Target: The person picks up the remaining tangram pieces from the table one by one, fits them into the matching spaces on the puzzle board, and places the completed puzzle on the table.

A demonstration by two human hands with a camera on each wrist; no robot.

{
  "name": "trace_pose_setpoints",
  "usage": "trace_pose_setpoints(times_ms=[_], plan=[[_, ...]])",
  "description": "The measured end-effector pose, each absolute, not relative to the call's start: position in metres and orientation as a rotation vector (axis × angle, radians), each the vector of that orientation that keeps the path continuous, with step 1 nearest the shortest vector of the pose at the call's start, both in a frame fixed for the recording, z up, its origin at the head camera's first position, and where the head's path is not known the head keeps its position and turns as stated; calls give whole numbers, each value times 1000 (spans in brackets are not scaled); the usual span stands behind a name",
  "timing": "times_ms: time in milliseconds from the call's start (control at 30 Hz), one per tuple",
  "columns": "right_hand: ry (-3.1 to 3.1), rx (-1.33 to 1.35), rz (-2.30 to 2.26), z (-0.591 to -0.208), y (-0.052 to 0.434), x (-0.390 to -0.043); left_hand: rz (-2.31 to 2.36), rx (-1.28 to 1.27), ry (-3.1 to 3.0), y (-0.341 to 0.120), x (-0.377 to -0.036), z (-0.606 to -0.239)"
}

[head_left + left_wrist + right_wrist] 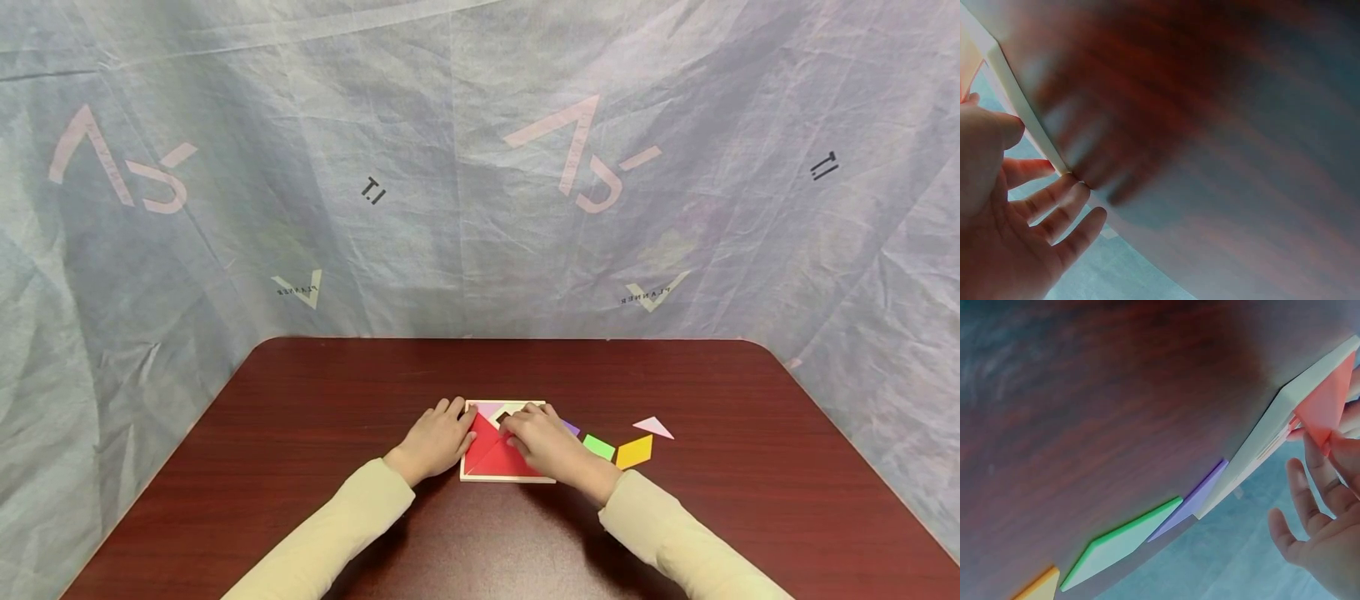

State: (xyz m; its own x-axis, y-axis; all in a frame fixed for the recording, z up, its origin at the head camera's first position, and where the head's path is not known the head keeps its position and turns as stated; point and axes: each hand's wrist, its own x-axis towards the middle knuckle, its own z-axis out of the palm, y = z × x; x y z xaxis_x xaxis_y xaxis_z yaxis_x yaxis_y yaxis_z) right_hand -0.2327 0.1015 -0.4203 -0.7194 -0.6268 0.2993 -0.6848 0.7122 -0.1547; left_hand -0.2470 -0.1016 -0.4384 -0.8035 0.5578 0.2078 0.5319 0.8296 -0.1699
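Observation:
A square puzzle tray (pixel 495 479) with a pale rim lies mid-table, holding two large red triangles and a pink piece (pixel 489 408) at its top left. My left hand (pixel 437 437) rests along the tray's left side, its fingers fairly loose and their tips at the rim. One red triangle (pixel 480 442) lies by that hand's thumb. From above, my right hand (pixel 551 442) covers the tray's right part. In the right wrist view its thumb and a finger pinch a corner of the other red triangle (pixel 1327 400), which looks tilted in the tray.
To the tray's right lie a purple piece (pixel 572 427), a green piece (pixel 599 447), a yellow parallelogram (pixel 634 452) and a pale pink triangle (pixel 655 427). The dark red wood table (pixel 337 383) ends at a grey cloth backdrop (pixel 450 250).

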Motion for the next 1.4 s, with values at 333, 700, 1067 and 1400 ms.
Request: trace_pose_setpoints(times_ms=[333, 700, 1067, 1400], plan=[[-2682, 1043, 440, -421, 99, -234, 152, -841, -2748, -101, -247, -438], [-2714, 1012, 429, -420, 97, -234, 157, -844, -2743, -102, -247, -439], [-2710, 989, 316, -423, 94, -233, 151, -837, -2756, -102, -246, -438], [-2679, 979, 209, -426, 93, -232, 148, -837, -2761, -101, -247, -437]])
